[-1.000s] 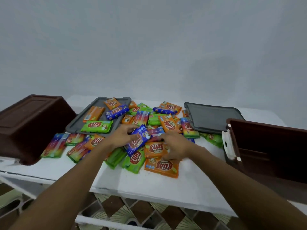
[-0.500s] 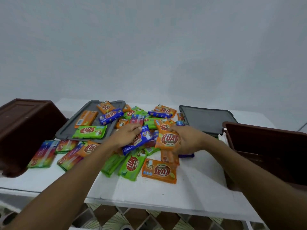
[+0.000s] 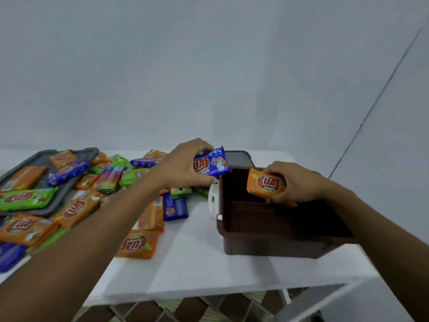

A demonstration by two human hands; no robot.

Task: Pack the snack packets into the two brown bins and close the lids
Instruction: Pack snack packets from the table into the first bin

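Note:
An open brown bin (image 3: 274,242) stands on the right of the white table, with a white latch (image 3: 213,201) on its left wall. My left hand (image 3: 183,168) grips a blue snack packet (image 3: 212,165) just above the bin's left rim. Over the bin's opening, my right hand (image 3: 294,184) holds an orange snack packet (image 3: 265,183). Several orange, green and blue packets (image 3: 137,244) lie scattered on the table to the left. The second brown bin is out of view.
A grey lid (image 3: 61,196) lies at the left with several packets on it. Another grey lid (image 3: 239,156) shows behind the bin. The table's front edge (image 3: 209,293) is near, with patterned floor below. A plain wall rises behind.
Both hands lifted their packets off the pile and carried them right to the brown bin. The view swung right, so the left bin dropped out of sight.

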